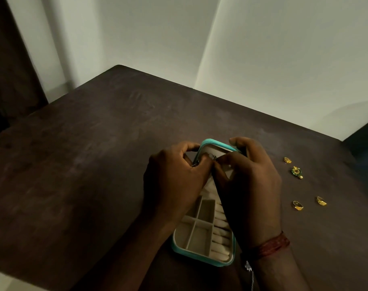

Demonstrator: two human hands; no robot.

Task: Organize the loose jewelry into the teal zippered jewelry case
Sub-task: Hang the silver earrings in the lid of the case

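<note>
Teal case [203,238] open on dark table [84,154], toward the near side, divided tray nearest. Over its far half, left hand [174,177] and right hand [250,185], fingers curled, together pinching a small piece of jewelry [214,158] against the lid's lining. Wide bare tabletop to the left. To the right, well apart from the case: gold rings [297,205], green-and-gold earring [296,172]. Red thread [273,245] round right wrist.

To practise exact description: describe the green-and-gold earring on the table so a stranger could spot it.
On the dark brown table, look right of the open teal zippered jewelry case, where four small pieces lie. The green-and-gold earring is second from the far end; it alone shows green and a pale bead, the others being gold rings.
</note>
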